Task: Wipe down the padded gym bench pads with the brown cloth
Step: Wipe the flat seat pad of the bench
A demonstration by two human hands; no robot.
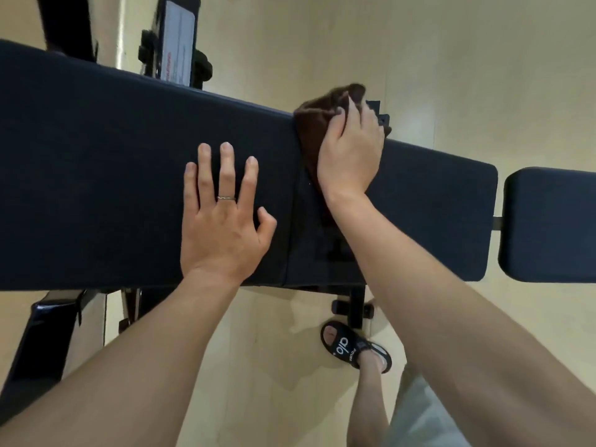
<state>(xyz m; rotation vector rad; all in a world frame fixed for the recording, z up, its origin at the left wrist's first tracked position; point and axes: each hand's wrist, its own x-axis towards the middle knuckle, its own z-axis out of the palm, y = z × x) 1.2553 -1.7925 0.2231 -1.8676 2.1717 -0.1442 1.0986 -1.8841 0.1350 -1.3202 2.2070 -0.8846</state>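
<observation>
On dark bench pad, brown cloth.

A gym: a long dark-blue padded bench on a black metal frame stands over pale wooden flooring.

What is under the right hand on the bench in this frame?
A bunched brown cloth, pressed by the right hand onto the far edge of the long dark padded bench pad. The cloth's middle and the pad beneath it are covered.
</observation>
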